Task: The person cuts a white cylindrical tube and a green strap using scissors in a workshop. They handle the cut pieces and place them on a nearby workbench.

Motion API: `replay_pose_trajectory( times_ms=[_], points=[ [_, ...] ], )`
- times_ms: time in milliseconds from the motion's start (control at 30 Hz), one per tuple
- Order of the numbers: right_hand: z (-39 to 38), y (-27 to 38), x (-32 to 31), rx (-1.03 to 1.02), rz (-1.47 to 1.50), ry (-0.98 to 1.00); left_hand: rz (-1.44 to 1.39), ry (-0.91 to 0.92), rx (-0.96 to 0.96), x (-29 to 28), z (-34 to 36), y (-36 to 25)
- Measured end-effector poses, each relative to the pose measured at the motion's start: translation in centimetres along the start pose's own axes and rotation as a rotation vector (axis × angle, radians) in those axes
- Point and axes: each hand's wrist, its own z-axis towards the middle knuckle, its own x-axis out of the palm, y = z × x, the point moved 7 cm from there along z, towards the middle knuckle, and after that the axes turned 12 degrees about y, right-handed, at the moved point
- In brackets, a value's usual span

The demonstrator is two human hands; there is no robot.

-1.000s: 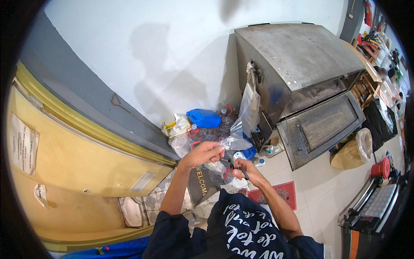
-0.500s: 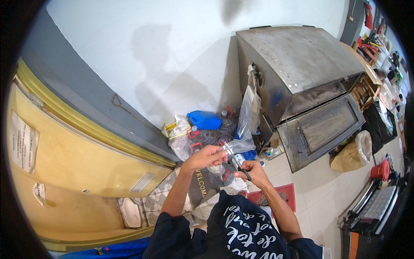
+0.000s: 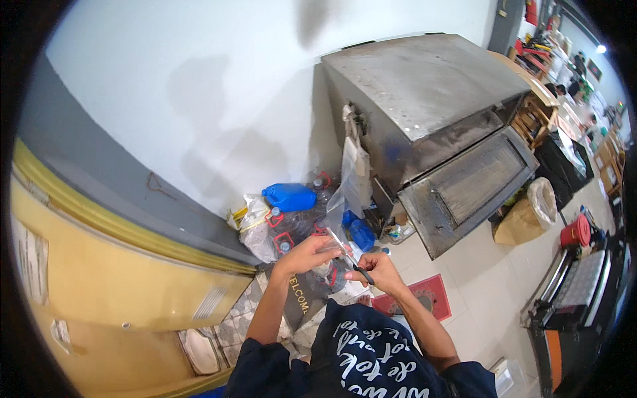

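Observation:
My left hand (image 3: 310, 255) has its fingers closed on clear plastic (image 3: 334, 244) just below the hanging plastic sheets (image 3: 355, 169). In my right hand (image 3: 379, 272) are scissors with black handles (image 3: 364, 274), their blades pointing up-left at the plastic by my left fingers. Whether the blades are open is hard to tell. Behind and below both hands are clustered clear bottles with red handles (image 3: 302, 222), a blue jug (image 3: 290, 196), a white bag (image 3: 254, 219) and a dark doormat (image 3: 297, 298).
A metal cabinet (image 3: 431, 93) with its panel hanging down stands against the white wall. A yellow door (image 3: 99, 265) is at left. At right are a brown sack (image 3: 521, 219), red bucket (image 3: 575, 232), red mat (image 3: 428, 297) and black machine (image 3: 570, 305). People work at the far upper right.
The scissors have risen to the plastic at my left fingers, blades now visible across it. The whole scene has shifted down and left as the camera turned, bringing more background into view at upper right.

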Motion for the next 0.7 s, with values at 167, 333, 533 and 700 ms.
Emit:
replay_pose_trajectory(
  times_ms=[167, 333, 533, 700],
  points=[
    [-2.1, -1.6, -1.1, 0.036, -0.036, -0.072, -0.023, 0.012, -0.023, 0.9, 1.9, 1.2],
    [-3.1, -1.8, -2.0, -0.016, 0.095, -0.108, 0.14, 0.064, -0.1, 2.8, 4.2, 1.8],
    [-5.7, -1.3, -5.8, -0.139, -0.005, -0.276, 0.153, -0.094, 0.062, 2.1, 7.4, -1.2],
    [-11.8, -4.7, -9.2, 0.073, -0.208, -0.417, -0.013, -0.498, 0.063, -5.7, 9.3, 0.5]
  ],
)
